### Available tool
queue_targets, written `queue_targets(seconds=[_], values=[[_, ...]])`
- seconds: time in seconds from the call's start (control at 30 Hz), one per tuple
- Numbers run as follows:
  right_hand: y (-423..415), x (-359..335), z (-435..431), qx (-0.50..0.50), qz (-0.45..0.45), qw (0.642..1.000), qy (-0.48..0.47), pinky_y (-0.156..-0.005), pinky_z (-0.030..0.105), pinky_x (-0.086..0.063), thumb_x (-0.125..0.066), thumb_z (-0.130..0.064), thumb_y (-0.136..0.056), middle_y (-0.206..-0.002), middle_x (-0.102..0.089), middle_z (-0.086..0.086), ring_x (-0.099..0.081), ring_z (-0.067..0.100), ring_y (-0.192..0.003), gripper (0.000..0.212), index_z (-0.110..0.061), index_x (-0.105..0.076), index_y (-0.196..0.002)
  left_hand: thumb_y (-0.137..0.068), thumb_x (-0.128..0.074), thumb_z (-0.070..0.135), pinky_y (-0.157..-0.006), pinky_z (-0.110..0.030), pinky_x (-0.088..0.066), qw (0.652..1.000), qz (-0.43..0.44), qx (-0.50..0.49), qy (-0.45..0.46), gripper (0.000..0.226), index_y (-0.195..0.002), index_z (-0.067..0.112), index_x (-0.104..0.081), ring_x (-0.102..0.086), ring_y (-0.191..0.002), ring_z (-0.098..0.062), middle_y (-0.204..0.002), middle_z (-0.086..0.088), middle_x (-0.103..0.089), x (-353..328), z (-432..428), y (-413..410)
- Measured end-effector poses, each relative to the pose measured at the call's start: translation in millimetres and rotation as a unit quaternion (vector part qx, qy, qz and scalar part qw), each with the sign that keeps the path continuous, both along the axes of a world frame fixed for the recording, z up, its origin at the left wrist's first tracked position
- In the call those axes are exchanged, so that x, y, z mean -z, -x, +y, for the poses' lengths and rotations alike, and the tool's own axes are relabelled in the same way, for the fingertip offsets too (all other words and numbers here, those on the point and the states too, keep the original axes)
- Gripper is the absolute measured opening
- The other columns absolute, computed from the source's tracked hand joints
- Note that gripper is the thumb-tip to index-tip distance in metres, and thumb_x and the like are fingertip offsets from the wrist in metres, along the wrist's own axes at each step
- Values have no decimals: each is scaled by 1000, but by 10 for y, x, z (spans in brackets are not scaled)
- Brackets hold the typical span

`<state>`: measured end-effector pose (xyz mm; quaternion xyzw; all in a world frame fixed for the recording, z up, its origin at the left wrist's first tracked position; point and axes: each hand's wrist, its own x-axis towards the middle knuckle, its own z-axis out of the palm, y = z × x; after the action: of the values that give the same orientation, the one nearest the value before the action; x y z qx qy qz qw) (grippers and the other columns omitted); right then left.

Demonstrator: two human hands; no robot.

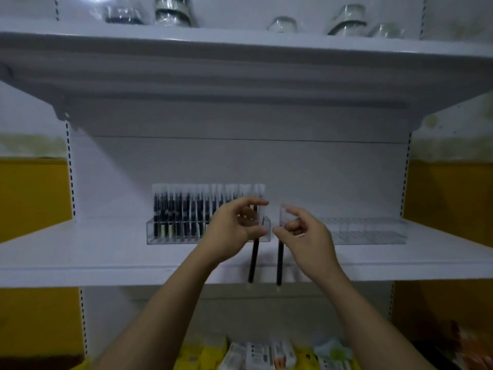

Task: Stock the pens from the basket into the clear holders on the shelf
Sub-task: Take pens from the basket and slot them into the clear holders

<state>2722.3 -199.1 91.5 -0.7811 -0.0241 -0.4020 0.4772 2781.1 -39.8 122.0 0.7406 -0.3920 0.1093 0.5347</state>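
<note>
While left hand [234,225] is pinching one pen [253,261] and right hand [304,233] another pen [279,263], dangling tips are risking snagging the holder [186,240] rim.

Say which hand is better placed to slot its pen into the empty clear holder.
Right hand: its black clear-capped pen hangs nearest the empty clear plastic holder; the left hand sits before the nearly full holder.
</note>
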Motion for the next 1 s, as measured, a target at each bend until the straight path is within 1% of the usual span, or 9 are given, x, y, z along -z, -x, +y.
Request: queue_targets(seconds=[0.07, 0.17, 0.23, 0.33, 0.57, 0.67, 0.87, 0.93, 1.0], values=[[-90, -90, -58, -4, -14, 1000, 9, -70, 19, -54, -73, -16, -84, -81, -62, -2, -62, 7, -76, 56, -39, -49, -130, -79, -75, 15, -78, -25, -57, 1000, -21, -3, -6, 45, -116, 36, -60, -64, -86, -8, -99, 5, -61, -103, -32, -104], [-263, -255, -129, -12, -22, 999, 25, -66, 30, -60, -73, -15, -84, -81, -60, -1, -63, 14, -74, 49, -35, -56, -125, -79, -75, 15, -77, -23, -57, 999, -44, -27, -6, 45, -116, 36, -58, -63, -87, -7, -102, 7, -60, -249, -112, -280], [-424, -363, -183, -3, -28, 999, 40, -64, 33, -60, -74, -15, -83, -81, -60, -1, -62, 16, -74, 45, -33, -58, -120, -80, -75, 15, -69, -17, -55, 997, -59, -48, 3, 43, -114, 34, -57, -62, -86, -4, -101, 10, -59, -347, -180, -414], [-667, -507, -261, 25, -55, 997, 48, -68, 29, -59, -75, -17, -82, -83, -61, -4, -62, 11, -74, 46, -32, -57, -121, -81, -74, 14, -65, -14, -52, 994, -84, -71, 27, 41, -113, 32, -57, -62, -85, -3, -101, 9, -61, -482, -279, -616], [-1150, -677, -390, 53, -114, 991, 54, -66, 17, -52, -75, -19, -82, -83, -57, -12, -60, 3, -74, 41, -33, -56, -116, -80, -76, 14, -80, -22, -56, 983, -149, -104, 32, 43, -116, 28, -59, -63, -89, -3, -100, 6, -65, -583, -479, -1028], [-1309, -652, -423, 45, -123, 990, 43, -66, 17, -53, -75, -19, -82, -83, -57, -12, -60, 3, -75, 41, -37, -53, -111, -79, -76, 16, -78, -15, -53, 978, -164, -126, 36, 44, -118, 26, -58, -62, -89, -2, -101, 6, -65, -549, -552, -1144], [-1474, -471, -475, 23, -100, 994, 49, -64, 3, -44, -76, -17, -81, -82, -59, -10, -59, 1, -75, 41, -31, -58, -115, -82, -74, 18, -68, -5, -44, 974, -163, -154, 14, 44, -121, 24, -55, -58, -83, 2, -94, 11, -60, -447, -605, -1228], [-1488, -390, -475, 23, -78, 995, 61, -64, 4, -44, -76, -18, -81, -81, -59, -11, -59, 1, -75, 41, -29, -60, -117, -82, -74, 21, -72, -11, -46, 970, -175, -169, 3, 44, -121, 24, -55, -59, -84, 0, -94, 11, -61, -454, -596, -1239], [-1473, -328, -460, 36, -58, 993, 94, -70, 14, -50, -76, -20, -81, -84, -60, -11, -60, 4, -75, 45, -31, -59, -121, -82, -74, 24, -78, -23, -50, 961, -196, -193, -17, 45, -122, 24, -54, -60, -90, -8, -96, 9, -63, -464, -596, -1247]])
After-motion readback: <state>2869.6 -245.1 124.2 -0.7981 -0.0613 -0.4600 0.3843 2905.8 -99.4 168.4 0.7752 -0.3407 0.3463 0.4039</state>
